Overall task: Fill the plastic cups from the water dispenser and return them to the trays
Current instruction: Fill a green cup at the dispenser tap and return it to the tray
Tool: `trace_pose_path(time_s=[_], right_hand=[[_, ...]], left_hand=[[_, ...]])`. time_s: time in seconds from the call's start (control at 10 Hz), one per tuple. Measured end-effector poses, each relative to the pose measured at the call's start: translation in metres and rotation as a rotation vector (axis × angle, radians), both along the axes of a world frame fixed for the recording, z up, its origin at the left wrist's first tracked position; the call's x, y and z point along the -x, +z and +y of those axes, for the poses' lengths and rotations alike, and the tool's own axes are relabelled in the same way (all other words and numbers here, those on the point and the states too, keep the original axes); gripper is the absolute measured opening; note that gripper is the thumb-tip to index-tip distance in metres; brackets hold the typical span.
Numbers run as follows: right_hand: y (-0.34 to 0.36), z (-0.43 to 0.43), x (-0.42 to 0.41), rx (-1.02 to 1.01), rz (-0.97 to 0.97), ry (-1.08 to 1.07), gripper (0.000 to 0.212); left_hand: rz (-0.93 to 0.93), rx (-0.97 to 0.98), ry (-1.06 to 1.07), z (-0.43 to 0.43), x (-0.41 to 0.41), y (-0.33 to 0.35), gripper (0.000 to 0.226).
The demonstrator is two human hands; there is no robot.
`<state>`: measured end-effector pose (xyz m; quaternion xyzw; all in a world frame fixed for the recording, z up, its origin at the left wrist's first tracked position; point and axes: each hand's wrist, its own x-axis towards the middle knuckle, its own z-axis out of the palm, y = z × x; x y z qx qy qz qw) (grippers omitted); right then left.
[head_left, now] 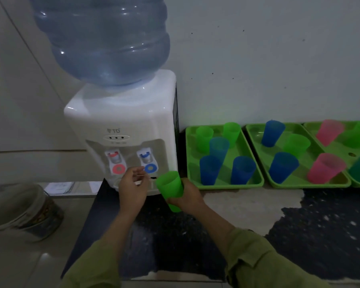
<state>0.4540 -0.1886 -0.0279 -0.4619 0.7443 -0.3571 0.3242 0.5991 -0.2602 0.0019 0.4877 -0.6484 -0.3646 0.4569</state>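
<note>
A white water dispenser (123,125) with a big blue bottle (106,38) stands on the dark counter. It has a red tap (114,157) on the left and a blue tap (147,157) on the right. My right hand (187,197) grips a green plastic cup (170,188), tilted, just right of and below the blue tap. My left hand (132,188) hovers in front of the drip tray, fingers loosely curled, holding nothing. Three green trays to the right hold cups: the nearest tray (256,182) has green and blue ones.
The middle tray (324,183) carries blue, green and pink cups; the right tray (312,126) runs out of view. A round tin (29,213) sits at lower left on a pale floor or ledge. A white wall stands behind the trays.
</note>
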Motion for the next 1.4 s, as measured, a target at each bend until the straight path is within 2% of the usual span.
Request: trace_pose_path(time_s=[0.2, 0.3, 0.4, 0.5, 0.6, 0.7, 0.8, 0.9, 1.0, 1.3, 1.4], right_hand=[[-0.004, -0.030, -0.023, -0.039, -0.001, -0.034, 0.058], [-0.004, -0.039, -0.030, 0.005, -0.006, -0.042, 0.053], [-0.006, -0.048, -0.041, 0.079, -0.039, -0.131, 0.048], [-0.023, -0.062, -0.055, 0.097, -0.036, -0.241, 0.052], [-0.031, -0.067, -0.062, 0.163, -0.051, -0.224, 0.051], [-0.041, -0.074, -0.059, 0.209, 0.140, -0.176, 0.039], [-0.039, -0.078, -0.061, 0.318, -0.118, -0.246, 0.028], [-0.038, -0.070, -0.059, 0.216, 0.057, -0.124, 0.046], [-0.040, -0.072, -0.059, 0.200, -0.147, -0.180, 0.048], [-0.035, -0.069, -0.055, 0.166, -0.172, -0.168, 0.042], [-0.039, -0.072, -0.056, 0.142, -0.153, -0.239, 0.040]], left_hand=[[-0.051, 0.027, 0.057, -0.030, -0.011, -0.001, 0.015], [-0.051, 0.033, 0.060, -0.039, -0.011, 0.000, 0.016], [-0.048, 0.052, 0.054, -0.044, -0.009, 0.001, 0.018], [-0.048, 0.068, 0.043, -0.049, -0.010, -0.001, 0.018], [-0.068, 0.055, 0.029, -0.052, -0.013, -0.007, 0.020], [-0.084, 0.043, 0.013, -0.053, -0.015, -0.013, 0.022], [-0.059, 0.026, 0.017, -0.051, -0.015, -0.016, 0.022], [-0.050, 0.014, 0.006, -0.050, -0.016, -0.020, 0.024], [-0.057, -0.009, -0.010, -0.050, -0.016, -0.024, 0.026], [-0.249, 0.056, 0.005, -0.057, -0.011, -0.027, 0.007], [-0.352, 0.039, -0.008, -0.063, -0.008, -0.026, 0.012]])
